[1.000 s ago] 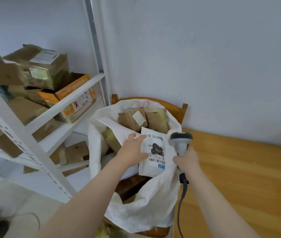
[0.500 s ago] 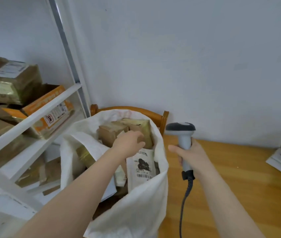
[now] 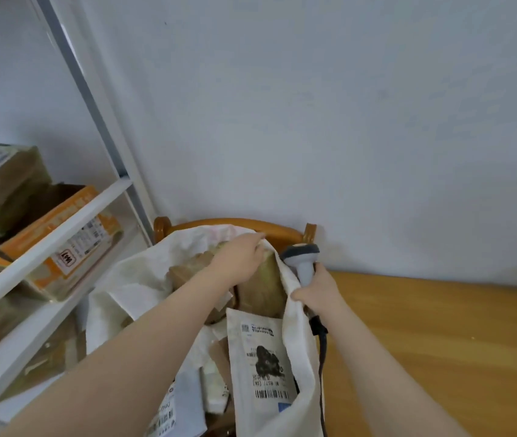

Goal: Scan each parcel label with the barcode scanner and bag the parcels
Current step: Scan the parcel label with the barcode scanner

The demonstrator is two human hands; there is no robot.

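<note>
Head view, lower centre: white sack (image 3: 143,279) stands open just in front of wooden chair back (image 3: 235,223), which is against wall (image 3: 345,121). L hand (image 3: 238,258) reaches across sack mouth to far rim, fingertips at cloth edge just below chair back. Whether it clenches the cloth or only touches it: cannot tell. R hand (image 3: 318,293) is clenched round handle of barcode scanner (image 3: 302,252). Scanner is upright, head uppermost, just right of sack rim; R thumb lies against sack's right edge. Cable (image 3: 322,345) hangs from handle btm, down along sack side. White parcel (image 3: 250,316) is inside sack, lower centre of frame, standing against sack's right wall, label (image 3: 265,373) w/ barcode facing camera. Brown parcels (image 3: 265,288) sit behind it in sack, partly under L hand. Wooden table (image 3: 440,342) at lower right, beside sack. White rack (image 3: 45,244) at left of frame carries orange box (image 3: 71,230) plus more cartons, blurred.
</note>
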